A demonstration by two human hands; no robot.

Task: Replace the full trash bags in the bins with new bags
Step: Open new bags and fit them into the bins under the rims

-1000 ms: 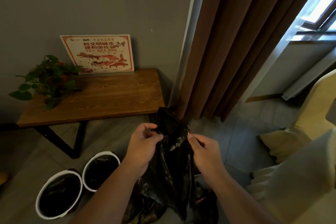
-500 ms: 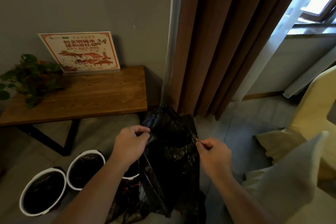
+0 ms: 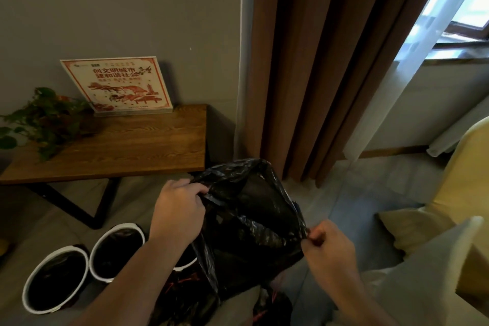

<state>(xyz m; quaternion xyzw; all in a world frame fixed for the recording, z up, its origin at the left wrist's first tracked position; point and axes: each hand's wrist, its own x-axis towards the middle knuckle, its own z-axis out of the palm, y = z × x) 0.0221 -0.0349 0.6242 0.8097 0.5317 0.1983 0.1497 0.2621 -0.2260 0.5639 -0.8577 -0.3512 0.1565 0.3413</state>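
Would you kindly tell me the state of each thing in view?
Black bag: held up, mouth pulled open.
Left hand: grips the bag's rim.
Right hand: pinches the opposite rim.
Nearer bin: lined with black plastic.
Farther bin: lined with black plastic.
Sign: upright on the table.

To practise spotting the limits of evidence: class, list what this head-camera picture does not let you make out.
Head view:
1. Third bin: only a sliver of rim shows; the left arm and black bag cover the rest.
2. Nearest bin and second bin: interiors too dark to judge contents.
3. Sign: small print too small to read.
4. Plant: cut off by the left edge.
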